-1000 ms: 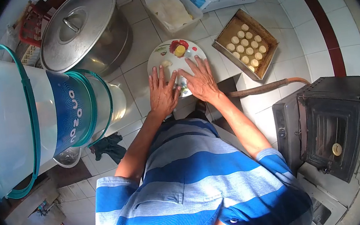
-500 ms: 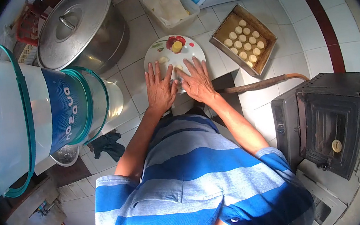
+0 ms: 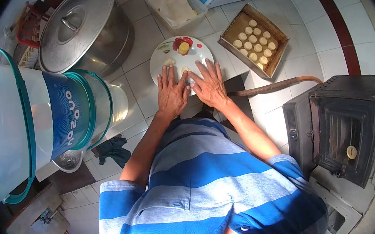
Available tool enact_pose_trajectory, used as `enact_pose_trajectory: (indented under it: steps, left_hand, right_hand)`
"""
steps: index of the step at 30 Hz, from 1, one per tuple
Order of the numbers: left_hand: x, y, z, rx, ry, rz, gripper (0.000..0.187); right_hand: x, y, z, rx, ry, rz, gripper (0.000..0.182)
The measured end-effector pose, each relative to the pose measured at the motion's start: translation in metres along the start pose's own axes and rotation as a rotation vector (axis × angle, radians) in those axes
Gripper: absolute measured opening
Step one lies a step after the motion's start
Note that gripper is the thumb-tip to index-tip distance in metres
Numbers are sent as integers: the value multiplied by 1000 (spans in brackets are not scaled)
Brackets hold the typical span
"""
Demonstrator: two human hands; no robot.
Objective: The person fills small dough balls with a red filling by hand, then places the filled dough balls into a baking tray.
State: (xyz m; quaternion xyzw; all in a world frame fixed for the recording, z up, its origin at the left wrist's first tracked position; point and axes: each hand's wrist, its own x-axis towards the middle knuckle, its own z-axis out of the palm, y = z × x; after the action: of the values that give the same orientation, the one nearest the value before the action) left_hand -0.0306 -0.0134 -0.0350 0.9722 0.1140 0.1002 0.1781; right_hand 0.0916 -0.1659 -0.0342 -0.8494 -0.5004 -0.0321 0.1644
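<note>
A white plate (image 3: 207,50) with painted red flowers lies on the tiled counter in front of me. My left hand (image 3: 172,94) rests over its near left edge, palm down and fingers stretched out. Palm down as well, my right hand (image 3: 211,87) spreads its fingers over the near right part. Between the two index fingertips is a small pale dough piece (image 3: 185,69), partly covered by them. Another flat dough piece (image 3: 170,62) sits just beyond my left fingertips. A round yellow piece (image 3: 183,48) stands farther back on the plate, touched by neither hand.
To the right stands a metal baking pan (image 3: 278,63) holding several round pale pieces. A large lidded pot (image 3: 110,47) and a clear bucket (image 3: 42,119) are at left. Behind the plate is a paper-lined plastic tub (image 3: 181,21). A small dark oven (image 3: 345,122) stands right.
Both hands have drawn slightly back toward me and to the right. More of the dough pieces on the plate shows past the fingertips.
</note>
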Motion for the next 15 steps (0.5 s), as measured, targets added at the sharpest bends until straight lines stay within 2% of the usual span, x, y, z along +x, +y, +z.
enact_pose_trajectory:
  steps: [15]
  left_hand:
    - [5,-3,-10,19,-1,-25,52]
  right_hand:
    - [9,12,-1,-4,-52,-7,47]
